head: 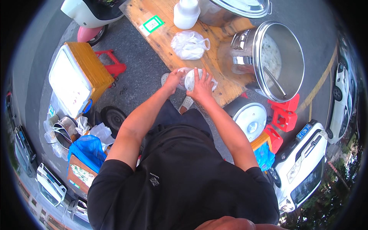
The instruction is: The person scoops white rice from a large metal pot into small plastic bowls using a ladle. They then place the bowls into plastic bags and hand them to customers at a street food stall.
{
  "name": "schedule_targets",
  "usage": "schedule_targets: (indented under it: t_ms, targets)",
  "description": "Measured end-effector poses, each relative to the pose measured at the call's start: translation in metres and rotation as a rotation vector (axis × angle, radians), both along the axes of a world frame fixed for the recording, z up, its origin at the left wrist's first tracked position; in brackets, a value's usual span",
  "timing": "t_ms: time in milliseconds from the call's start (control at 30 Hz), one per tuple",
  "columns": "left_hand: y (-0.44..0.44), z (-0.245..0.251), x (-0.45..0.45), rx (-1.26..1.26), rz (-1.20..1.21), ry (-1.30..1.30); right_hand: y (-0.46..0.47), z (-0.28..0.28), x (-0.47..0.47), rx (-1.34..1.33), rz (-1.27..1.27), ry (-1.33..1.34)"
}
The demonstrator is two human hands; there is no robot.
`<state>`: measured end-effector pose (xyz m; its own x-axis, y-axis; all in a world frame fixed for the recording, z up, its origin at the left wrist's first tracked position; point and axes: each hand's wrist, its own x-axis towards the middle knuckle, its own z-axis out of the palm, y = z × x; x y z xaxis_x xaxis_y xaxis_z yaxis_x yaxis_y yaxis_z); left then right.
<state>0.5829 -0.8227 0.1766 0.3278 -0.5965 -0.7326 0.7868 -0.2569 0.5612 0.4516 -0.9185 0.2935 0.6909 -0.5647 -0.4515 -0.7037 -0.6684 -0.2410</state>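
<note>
At the near edge of the wooden table point(212, 72), my right hand point(203, 87) grips a white lidded container point(189, 80) with its fingers spread over the top. My left hand point(173, 82) pinches a clear plastic bag point(181, 83) that lies against and partly around the container; how much of it is inside cannot be seen. Beyond my hands lies a bundle of white plastic bags point(189, 46). A stack of white disposable bowls point(187, 15) stands farther back. To the right, a large steel pot point(258, 66) holds a pale, cloudy liquid point(271, 59) with a metal ladle point(274, 82) leaning in it.
Another steel pot with a lid point(247, 7) stands at the back. Below the table's right side is a lidded metal pot point(250, 119), near red plastic stools point(283, 118). An insulated box point(95, 76) and a blue bag point(87, 151) are on my left. Parked cars surround the spot.
</note>
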Motion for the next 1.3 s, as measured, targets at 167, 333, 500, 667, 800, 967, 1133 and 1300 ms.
schedule_targets:
  t_ms: [167, 333, 500, 667, 800, 967, 1133, 1300]
  targets:
    - [-0.004, 0.037, -0.008, -0.013, -0.217, -0.426, -0.003, -0.013, -0.004, -0.015, 0.007, -0.040]
    - [-0.005, 0.042, -0.015, 0.077, -0.399, -1.087, -0.036, -0.072, -0.055, 0.007, -0.464, -0.419]
    - [-0.012, 0.048, -0.017, -0.027, -0.387, -1.191, -0.064, -0.113, -0.097, 0.915, -1.343, -0.380]
    - [-0.010, 0.061, -0.017, -0.077, -0.334, -1.203, -0.042, -0.077, -0.095, 0.498, -1.072, -0.775]
    - [0.009, 0.070, -0.024, -0.036, -0.312, -1.222, -0.024, -0.041, -0.106, 0.280, -0.890, -0.796]
    - [0.042, 0.072, -0.036, 0.081, -0.355, -1.044, -0.019, -0.014, -0.133, 0.368, -0.875, -0.782]
    - [0.048, 0.098, -0.030, 0.067, -0.261, -0.728, -0.037, 0.047, -0.101, 0.001, -0.494, -0.781]
    - [0.043, 0.142, -0.008, 0.099, -0.409, -0.670, -0.066, 0.049, -0.003, 0.102, -0.287, -0.819]
